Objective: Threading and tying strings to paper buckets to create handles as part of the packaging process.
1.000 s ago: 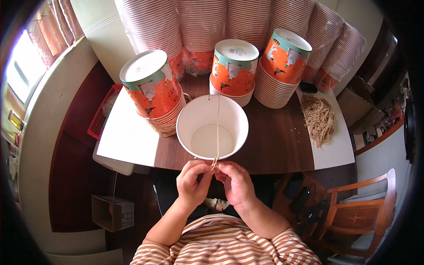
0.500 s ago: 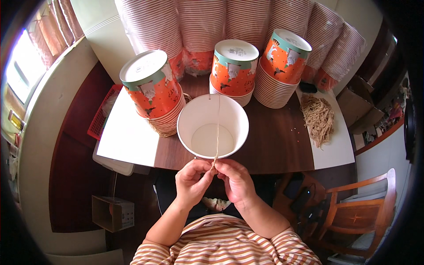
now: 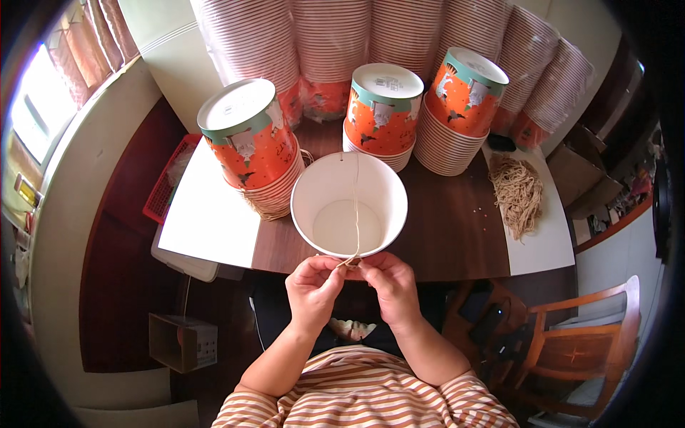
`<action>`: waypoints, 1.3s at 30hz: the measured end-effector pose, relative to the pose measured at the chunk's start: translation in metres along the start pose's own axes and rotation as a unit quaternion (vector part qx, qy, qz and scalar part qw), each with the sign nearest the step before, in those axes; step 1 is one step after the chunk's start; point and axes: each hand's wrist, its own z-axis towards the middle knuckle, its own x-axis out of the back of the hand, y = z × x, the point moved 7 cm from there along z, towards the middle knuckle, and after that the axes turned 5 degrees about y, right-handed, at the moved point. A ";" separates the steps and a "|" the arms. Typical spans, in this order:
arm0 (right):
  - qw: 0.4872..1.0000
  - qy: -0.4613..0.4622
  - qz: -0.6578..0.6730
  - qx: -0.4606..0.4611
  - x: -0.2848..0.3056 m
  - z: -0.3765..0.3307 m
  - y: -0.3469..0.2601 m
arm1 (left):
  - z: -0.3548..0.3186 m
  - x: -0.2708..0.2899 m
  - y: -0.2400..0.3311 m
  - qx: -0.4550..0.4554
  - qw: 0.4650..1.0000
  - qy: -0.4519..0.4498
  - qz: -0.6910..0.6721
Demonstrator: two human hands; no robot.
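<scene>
Twine (image 3: 357, 214) spanned the bucket (image 3: 321, 203), but I judged its near end, pinched by left hand (image 3: 312, 287) and right hand (image 3: 393, 287), unfastened.

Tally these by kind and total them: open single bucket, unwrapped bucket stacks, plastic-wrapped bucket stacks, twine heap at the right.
Open single bucket: 1
Unwrapped bucket stacks: 3
Plastic-wrapped bucket stacks: 6 visible
Twine heap: 1
Total: 11

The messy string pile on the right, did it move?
No, the string pile sits on the same part of the table's white right strip; the whole picture just shifted a little.
</scene>
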 end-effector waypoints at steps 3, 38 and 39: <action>1.000 0.004 -0.011 0.028 0.003 0.001 0.000 | -0.002 -0.002 -0.003 0.000 1.000 0.006 0.001; 0.995 0.010 0.083 -0.052 -0.015 -0.004 0.019 | -0.001 -0.003 0.035 -0.061 0.982 -0.003 0.176; 0.995 0.010 0.083 -0.051 -0.015 -0.004 0.019 | -0.001 -0.003 0.036 -0.061 0.982 -0.004 0.176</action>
